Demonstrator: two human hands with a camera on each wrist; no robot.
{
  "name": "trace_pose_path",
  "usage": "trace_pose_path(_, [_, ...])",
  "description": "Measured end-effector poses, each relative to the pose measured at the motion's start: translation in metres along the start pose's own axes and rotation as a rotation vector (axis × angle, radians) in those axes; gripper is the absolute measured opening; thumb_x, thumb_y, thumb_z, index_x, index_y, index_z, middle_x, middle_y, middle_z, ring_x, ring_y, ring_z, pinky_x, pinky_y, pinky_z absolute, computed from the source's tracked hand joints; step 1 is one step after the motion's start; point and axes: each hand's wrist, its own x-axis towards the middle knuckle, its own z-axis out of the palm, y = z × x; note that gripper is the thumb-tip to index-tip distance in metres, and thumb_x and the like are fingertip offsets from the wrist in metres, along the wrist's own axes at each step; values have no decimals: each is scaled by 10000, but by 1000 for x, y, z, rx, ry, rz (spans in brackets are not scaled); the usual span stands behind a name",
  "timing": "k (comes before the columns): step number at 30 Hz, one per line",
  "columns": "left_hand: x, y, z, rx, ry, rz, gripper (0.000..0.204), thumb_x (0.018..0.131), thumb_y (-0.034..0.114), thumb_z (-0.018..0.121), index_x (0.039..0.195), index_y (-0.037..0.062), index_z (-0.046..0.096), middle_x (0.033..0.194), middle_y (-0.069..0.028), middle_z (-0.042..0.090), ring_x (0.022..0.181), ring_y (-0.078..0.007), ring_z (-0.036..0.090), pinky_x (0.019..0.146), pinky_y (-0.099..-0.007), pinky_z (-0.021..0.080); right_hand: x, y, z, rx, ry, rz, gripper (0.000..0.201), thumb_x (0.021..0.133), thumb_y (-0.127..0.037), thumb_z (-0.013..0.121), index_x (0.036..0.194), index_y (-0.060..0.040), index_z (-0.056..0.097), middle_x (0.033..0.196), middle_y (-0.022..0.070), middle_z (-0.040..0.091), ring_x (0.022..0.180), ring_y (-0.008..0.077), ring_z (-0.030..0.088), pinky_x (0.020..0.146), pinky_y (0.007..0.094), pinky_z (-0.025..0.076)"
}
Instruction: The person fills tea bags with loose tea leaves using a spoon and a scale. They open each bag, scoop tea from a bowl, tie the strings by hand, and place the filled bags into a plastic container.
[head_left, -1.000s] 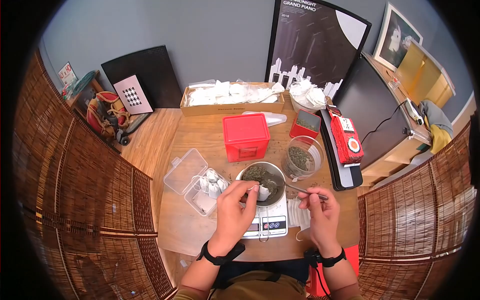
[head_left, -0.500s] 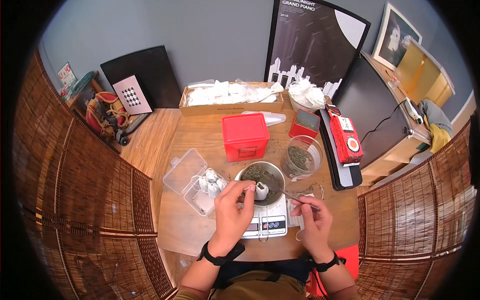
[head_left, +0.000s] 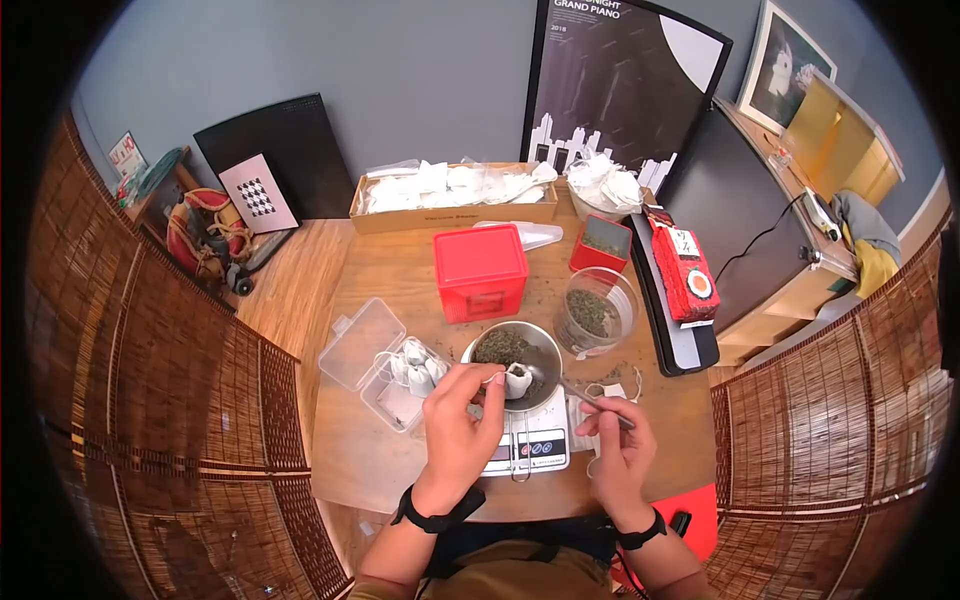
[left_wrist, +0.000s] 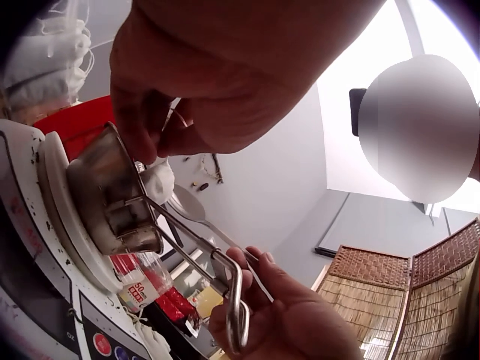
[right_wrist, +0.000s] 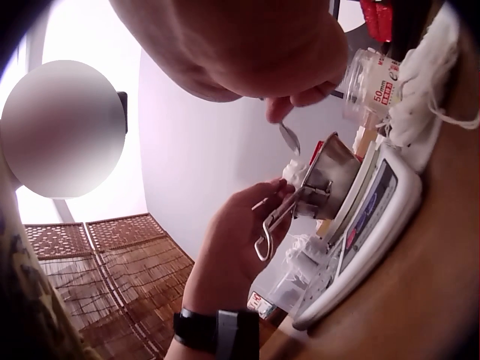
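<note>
My left hand (head_left: 460, 430) pinches the edge of a small white tea bag (head_left: 517, 381), its mouth facing up with dark leaf inside. The bag stands over the near part of a metal bowl (head_left: 549, 360), which holds dried tea leaves (head_left: 500, 346). The bowl's wire handle (left_wrist: 196, 241) points toward me, and a white digital scale (head_left: 545, 452) bears the bowl. In my right hand (head_left: 624, 455) is a metal spoon (left_wrist: 187, 204), gripped by its handle; its head is near the bowl's right side, beside the bag.
Left of the scale, an open clear plastic box (head_left: 372, 405) holds several filled bags. A red tin (head_left: 482, 285) stands behind the bowl. Farther right are a clear tub of leaves (head_left: 628, 318) and a small red tin (head_left: 603, 258). White bags fill a cardboard box (head_left: 455, 216).
My right hand has moved down and slightly left with the spoon. The bag now shows its round mouth more upright. My left hand keeps its pinch.
</note>
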Motion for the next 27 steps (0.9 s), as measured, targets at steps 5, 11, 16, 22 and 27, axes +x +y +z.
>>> trace_pose_path(5, [-4, -5, -1, -65, 66, -23, 119, 1074, 17, 683, 1118, -48, 772, 1029, -121, 738, 847, -153, 717, 689, -285, 608, 17, -9, -6, -185, -16, -75, 177, 1139, -87, 627, 1260, 39, 657, 1122, 163, 768, 883, 170, 733, 854, 321, 585])
trace_pose_path(11, [-2, -4, -4, -220, 102, -46, 143, 1130, 57, 622, 1177, -41, 714, 1084, -109, 726, 887, -139, 703, 740, -286, 615, 33, -10, 2, -185, -158, 29, 145, 1119, -86, 666, 1185, 42, 680, 999, 129, 796, 858, 142, 744, 785, 286, 585])
trace_pose_path(16, [-3, -4, -7, -281, 77, -74, 146, 1143, 58, 590, 1189, -46, 681, 1136, -131, 744, 889, -136, 701, 761, -292, 615, 32, 0, 12, -200, -148, 102, 147, 1109, -104, 690, 1152, 36, 705, 949, 111, 817, 823, 127, 753, 746, 270, 582])
trace_pose_path(22, [-6, -5, -7, -302, 46, -106, 153, 1147, 67, 589, 1191, -42, 686, 1135, -120, 751, 908, -131, 689, 765, -285, 591, 25, 16, 10, -191, -80, -20, 168, 1114, -94, 681, 1217, 38, 690, 1026, 137, 819, 829, 128, 752, 756, 274, 586])
trace_pose_path(27, [-8, -8, -6, -259, -39, -136, 149, 1140, 66, 598, 1184, -30, 702, 1111, -108, 757, 892, -130, 682, 743, -283, 564, 21, 20, 4, 52, -7, 129, 219, 1132, -118, 661, 1292, 32, 661, 1124, 175, 799, 846, 145, 742, 804, 280, 585])
